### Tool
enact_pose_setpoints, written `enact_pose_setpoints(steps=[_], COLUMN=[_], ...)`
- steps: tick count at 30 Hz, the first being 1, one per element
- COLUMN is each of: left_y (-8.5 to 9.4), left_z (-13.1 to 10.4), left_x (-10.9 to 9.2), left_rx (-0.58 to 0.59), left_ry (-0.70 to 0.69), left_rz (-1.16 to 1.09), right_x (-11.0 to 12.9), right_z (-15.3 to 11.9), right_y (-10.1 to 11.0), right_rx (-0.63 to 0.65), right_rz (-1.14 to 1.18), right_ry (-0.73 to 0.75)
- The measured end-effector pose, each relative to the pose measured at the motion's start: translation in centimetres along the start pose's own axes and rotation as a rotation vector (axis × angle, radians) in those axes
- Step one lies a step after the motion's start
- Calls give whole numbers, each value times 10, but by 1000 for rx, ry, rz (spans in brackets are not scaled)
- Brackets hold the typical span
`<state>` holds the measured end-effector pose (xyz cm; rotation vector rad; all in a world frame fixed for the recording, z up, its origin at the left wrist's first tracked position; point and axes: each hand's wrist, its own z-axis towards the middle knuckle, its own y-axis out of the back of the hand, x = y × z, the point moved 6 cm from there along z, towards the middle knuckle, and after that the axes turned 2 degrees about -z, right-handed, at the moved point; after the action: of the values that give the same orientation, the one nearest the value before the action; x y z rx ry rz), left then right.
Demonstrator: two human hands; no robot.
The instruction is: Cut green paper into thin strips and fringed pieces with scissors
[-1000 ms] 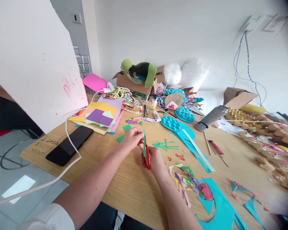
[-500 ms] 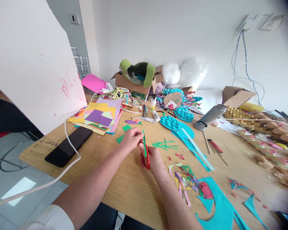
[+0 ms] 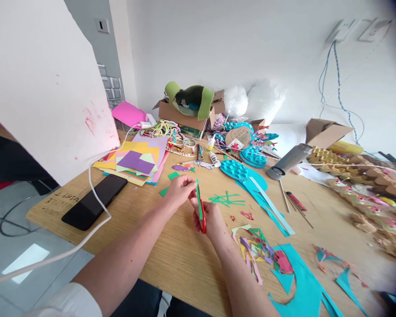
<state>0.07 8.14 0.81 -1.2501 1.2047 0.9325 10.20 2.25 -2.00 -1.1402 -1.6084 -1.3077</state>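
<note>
My left hand (image 3: 182, 190) pinches a narrow green paper strip (image 3: 199, 207) near its upper end. My right hand (image 3: 211, 220) is closed round the red-handled scissors (image 3: 203, 222), whose blades point away from me along the strip and are partly hidden by it. Just right of the hands lie several thin green paper slivers (image 3: 227, 199) in a loose heap. Behind my left hand rest green paper pieces (image 3: 173, 175), partly covered by the hand.
A phone (image 3: 95, 201) and a white cable (image 3: 93, 185) lie at left, beside stacked coloured paper (image 3: 135, 162). Colourful scraps (image 3: 252, 248) and cut blue sheet (image 3: 303, 281) are at right. A metal flask (image 3: 291, 161) lies beyond, near blue egg-tray pieces (image 3: 234, 170).
Almost nothing differs. The green strip's lower end sits slightly lower and farther right along the scissors; both hands stay in nearly the same place.
</note>
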Motion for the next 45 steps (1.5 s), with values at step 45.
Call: enact_pose_setpoints(steps=[45], left_y=[-1], left_z=[1], left_x=[4], left_rx=[10], left_ry=[-50], left_rz=[94], right_x=[1], right_z=[1], right_y=[0], right_rx=[-7], right_rz=[14], right_ry=[58])
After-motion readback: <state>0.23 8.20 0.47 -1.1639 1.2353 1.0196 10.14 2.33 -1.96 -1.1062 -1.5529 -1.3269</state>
